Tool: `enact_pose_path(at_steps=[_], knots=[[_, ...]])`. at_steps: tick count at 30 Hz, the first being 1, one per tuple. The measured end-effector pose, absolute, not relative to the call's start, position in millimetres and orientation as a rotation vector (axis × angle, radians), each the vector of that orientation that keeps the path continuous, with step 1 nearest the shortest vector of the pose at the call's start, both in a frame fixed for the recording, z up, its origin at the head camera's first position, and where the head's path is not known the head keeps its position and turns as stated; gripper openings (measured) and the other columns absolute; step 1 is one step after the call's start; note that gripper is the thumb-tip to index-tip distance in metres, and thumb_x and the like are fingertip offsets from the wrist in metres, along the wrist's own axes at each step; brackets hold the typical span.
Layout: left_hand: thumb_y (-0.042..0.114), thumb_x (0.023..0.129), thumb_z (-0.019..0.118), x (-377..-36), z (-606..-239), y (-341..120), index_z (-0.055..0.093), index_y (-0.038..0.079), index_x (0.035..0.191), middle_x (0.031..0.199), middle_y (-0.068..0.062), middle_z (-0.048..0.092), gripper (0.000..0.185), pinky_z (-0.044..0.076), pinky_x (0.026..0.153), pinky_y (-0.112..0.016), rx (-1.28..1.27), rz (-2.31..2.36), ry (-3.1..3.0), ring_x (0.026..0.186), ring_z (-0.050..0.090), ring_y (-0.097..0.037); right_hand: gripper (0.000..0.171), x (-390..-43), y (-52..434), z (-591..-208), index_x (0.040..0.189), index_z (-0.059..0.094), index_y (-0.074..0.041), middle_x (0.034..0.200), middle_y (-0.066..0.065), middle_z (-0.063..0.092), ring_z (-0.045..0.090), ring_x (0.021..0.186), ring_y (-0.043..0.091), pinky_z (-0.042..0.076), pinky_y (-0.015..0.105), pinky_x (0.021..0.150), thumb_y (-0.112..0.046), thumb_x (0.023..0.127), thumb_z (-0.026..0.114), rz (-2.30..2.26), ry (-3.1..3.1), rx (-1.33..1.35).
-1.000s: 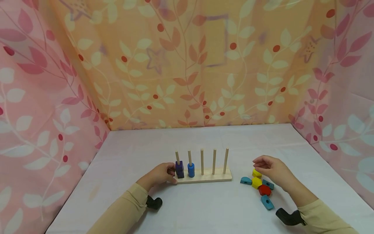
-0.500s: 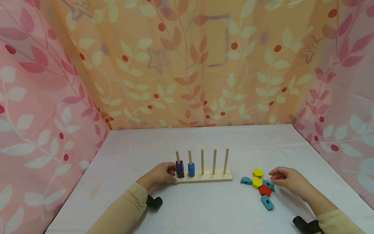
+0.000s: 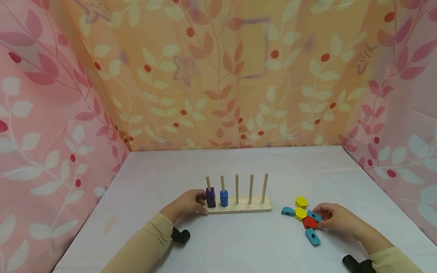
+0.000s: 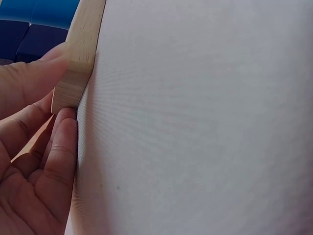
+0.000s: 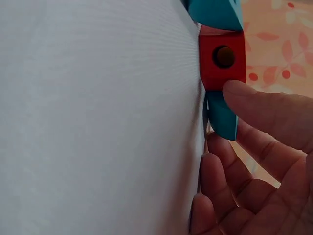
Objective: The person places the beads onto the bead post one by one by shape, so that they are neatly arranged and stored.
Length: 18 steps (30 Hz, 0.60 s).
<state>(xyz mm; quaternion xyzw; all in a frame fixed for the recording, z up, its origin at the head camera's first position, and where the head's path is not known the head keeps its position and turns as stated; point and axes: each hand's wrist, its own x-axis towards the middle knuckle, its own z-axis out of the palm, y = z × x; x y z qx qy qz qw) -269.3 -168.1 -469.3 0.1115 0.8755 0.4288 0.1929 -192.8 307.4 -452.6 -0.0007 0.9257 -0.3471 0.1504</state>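
Note:
My left hand point(image 3: 184, 204) holds the left end of a wooden peg board point(image 3: 239, 209), its thumb against the wood and fingertips at the end in the left wrist view. Stacked dark purple square blocks point(image 3: 210, 197) sit on the leftmost peg, blue round blocks point(image 3: 223, 198) on the second; the other three pegs are bare. On the right, my right hand point(image 3: 341, 221) rests low by the loose blocks with loosely bent fingers. Its fingertips are right at a teal half-round block point(image 3: 313, 215), and the thumb overlaps the edge of a red hexagonal block point(image 5: 222, 58) in the right wrist view.
Two yellow hexagonal blocks point(image 3: 301, 214) lie just beyond the red one. One teal half-round block point(image 3: 288, 211) lies left of them, another teal block point(image 3: 313, 237) nearer the front. Patterned cloth point(image 3: 218, 76) walls in the white table point(image 3: 239, 246) at the back and sides.
My right hand has moved right, away from above the far yellow block, then down and forward to the teal block beside the red one. The left hand stays on the board.

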Motion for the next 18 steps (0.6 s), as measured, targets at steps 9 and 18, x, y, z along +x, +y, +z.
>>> enact_pose_path(at_steps=[9, 18], knots=[[0.005, 0.066, 0.079, -266.5, -467.1, -167.9, 0.06, 0.009, 0.1, 0.089, -0.003, 0.057, 0.04, 0.042, 0.07, -0.029, 0.329, 1.226, 2.448, 0.083, 0.051, -0.018, 0.023, -194.5, 306.3, -453.2, 0.097, 0.062, -0.009, 0.083, 0.004, 0.052, 0.046, 0.08, 0.021, 0.043, 0.031, 0.065, -0.016, 0.077, 0.071, -0.98, 2.681, 0.017], [0.006, 0.066, 0.079, -264.7, -464.4, -166.7, 0.06, 0.009, 0.101, 0.088, -0.003, 0.057, 0.04, 0.042, 0.068, -0.029, 0.316, 1.219, 2.444, 0.082, 0.05, -0.018, 0.032, -195.4, 310.2, -438.3, 0.102, 0.061, -0.007, 0.091, 0.004, 0.059, 0.049, 0.084, 0.02, 0.049, 0.035, 0.071, -0.028, 0.08, 0.069, -1.011, 2.692, 0.037]])
